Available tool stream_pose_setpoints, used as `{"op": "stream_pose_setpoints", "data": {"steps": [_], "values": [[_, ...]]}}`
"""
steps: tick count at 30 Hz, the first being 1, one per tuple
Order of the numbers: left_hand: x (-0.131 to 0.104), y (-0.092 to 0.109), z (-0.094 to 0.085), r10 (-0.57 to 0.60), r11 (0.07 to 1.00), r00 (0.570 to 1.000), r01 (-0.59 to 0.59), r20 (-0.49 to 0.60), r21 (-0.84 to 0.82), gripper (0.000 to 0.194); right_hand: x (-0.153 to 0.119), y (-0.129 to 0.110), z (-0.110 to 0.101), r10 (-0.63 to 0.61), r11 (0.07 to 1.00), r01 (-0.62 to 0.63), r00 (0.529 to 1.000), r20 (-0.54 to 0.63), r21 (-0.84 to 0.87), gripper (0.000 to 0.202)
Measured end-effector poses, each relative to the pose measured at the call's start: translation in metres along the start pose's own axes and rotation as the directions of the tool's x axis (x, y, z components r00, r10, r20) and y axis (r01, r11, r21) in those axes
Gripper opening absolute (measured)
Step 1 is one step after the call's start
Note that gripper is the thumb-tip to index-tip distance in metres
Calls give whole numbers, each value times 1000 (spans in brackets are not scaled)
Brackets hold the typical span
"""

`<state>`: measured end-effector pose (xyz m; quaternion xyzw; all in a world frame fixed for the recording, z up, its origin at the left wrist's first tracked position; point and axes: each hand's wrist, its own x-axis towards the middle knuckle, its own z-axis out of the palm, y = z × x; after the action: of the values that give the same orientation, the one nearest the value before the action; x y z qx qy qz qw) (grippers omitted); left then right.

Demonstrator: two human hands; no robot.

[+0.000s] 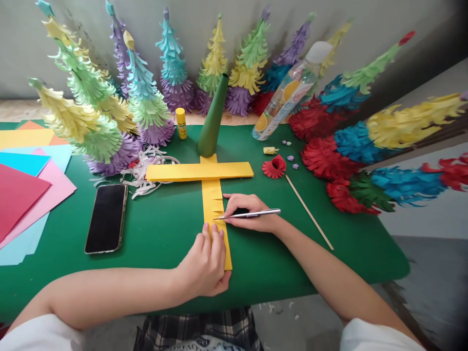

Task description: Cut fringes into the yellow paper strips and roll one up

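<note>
A yellow paper strip [211,200] runs lengthwise from the base of a green cone [214,119] toward the table's front edge, with several short slits along its right side. My left hand [208,258] pinches the strip's near part, fingertips on top. In my right hand [252,212] is a slim silver pen-like tool [258,213]; its tip touches the strip by the slits, just beyond my left fingertips. A second folded yellow strip [199,171] lies crosswise over the first, near the cone.
Fringed paper trees [175,63] line the back and right. A phone [107,218], white paper scraps [146,168] and coloured sheets [22,195] lie left. Behind stand a glue stick [181,123] and bottle [288,97]; a thin stick [309,212] and red fringed piece [274,167] lie right.
</note>
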<state>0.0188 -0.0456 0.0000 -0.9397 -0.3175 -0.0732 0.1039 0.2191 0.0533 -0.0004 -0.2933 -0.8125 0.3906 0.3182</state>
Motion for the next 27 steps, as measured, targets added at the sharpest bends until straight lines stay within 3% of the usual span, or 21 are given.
{"op": "stream_pose_setpoints", "data": {"steps": [10, 17, 27], "values": [[1, -2, -1, 30, 999, 998, -28, 59, -19, 66, -2, 0, 0, -7, 1000, 9, 999, 54, -23, 4], [3, -2, -2, 23, 999, 1000, -23, 18, 25, 63, -2, -1, -2, -51, 995, 58, 995, 80, -85, 7], [2, -1, -2, 15, 1000, 998, -16, 57, 19, 64, -1, -6, -9, -40, 987, 61, 989, 139, -147, 10]]}}
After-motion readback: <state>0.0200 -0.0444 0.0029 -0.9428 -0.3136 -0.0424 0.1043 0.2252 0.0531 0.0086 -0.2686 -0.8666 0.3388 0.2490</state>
